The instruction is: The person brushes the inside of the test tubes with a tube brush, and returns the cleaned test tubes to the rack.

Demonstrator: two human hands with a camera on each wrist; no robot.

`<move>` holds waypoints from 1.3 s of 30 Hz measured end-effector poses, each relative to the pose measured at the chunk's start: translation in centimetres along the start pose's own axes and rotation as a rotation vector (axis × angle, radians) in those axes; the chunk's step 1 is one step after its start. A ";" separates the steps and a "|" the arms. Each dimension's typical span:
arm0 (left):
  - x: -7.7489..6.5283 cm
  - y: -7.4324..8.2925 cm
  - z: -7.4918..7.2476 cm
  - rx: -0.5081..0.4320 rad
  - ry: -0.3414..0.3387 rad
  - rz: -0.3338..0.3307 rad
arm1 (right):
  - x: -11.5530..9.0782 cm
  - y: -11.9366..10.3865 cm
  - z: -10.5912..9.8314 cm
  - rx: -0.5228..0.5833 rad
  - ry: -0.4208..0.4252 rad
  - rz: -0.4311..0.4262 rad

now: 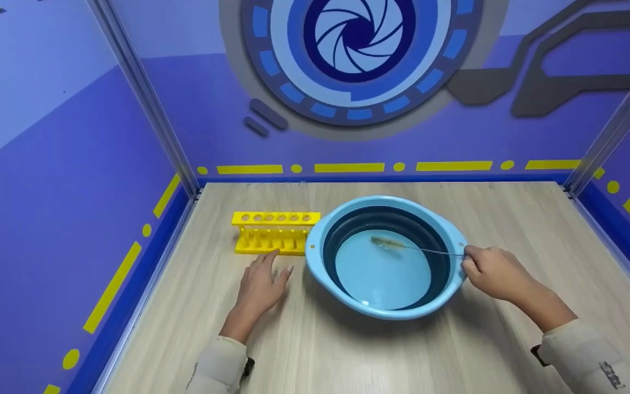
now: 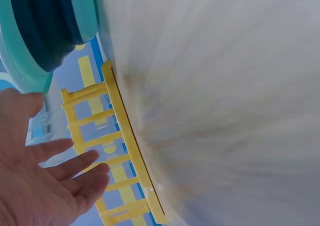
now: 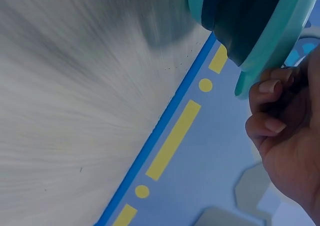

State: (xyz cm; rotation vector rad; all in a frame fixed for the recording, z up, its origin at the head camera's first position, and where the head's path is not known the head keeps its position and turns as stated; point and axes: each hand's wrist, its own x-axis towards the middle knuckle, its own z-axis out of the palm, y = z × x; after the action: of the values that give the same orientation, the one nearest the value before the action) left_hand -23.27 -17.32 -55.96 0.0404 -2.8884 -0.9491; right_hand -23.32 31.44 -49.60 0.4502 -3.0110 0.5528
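My right hand (image 1: 498, 272) pinches the thin wire handle of a test tube brush (image 1: 389, 242) at the right rim of a blue basin (image 1: 383, 313). The brush's tan bristles lie inside the basin, over its light blue bottom. In the right wrist view my right hand (image 3: 290, 136) has curled fingers beside the basin's rim (image 3: 272, 48); the wire is hard to see there. My left hand (image 1: 260, 284) lies with loose, spread fingers just in front of a yellow test tube rack (image 1: 276, 219), left of the basin. In the left wrist view that hand (image 2: 50, 171) holds nothing.
Faint clear test tubes (image 1: 303, 191) show behind the rack, hard to make out. The rack stands close against the basin's left side. Blue patterned panels (image 1: 348, 148) wall the wooden tabletop (image 1: 184, 328) at the back and both sides.
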 end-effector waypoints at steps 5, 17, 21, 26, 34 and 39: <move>2.7 0.3 -1.3 -0.157 0.154 -0.018 | 0.1 0.3 0.0 0.054 -0.012 0.026; 11.7 -0.2 -4.5 -0.384 0.161 -0.040 | -0.1 0.4 0.1 0.055 0.030 0.015; 12.5 -0.3 -4.1 -0.425 0.115 -0.077 | -0.1 0.5 0.3 0.054 0.035 0.009; 12.7 -0.2 -3.8 -0.441 0.147 -0.065 | 0.0 0.4 0.3 0.031 0.058 -0.018; 12.6 -0.1 -3.7 -0.458 0.170 -0.060 | -0.1 0.6 0.6 0.034 0.072 -0.020; 12.7 0.3 -4.1 -0.465 0.196 -0.035 | 0.0 0.5 0.5 0.023 0.082 -0.010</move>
State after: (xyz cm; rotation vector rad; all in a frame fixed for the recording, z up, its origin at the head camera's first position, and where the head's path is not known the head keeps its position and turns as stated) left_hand -35.44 -20.23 -51.44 0.1391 -2.4337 -1.5022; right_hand -23.43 31.77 -50.23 0.4328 -2.9263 0.5905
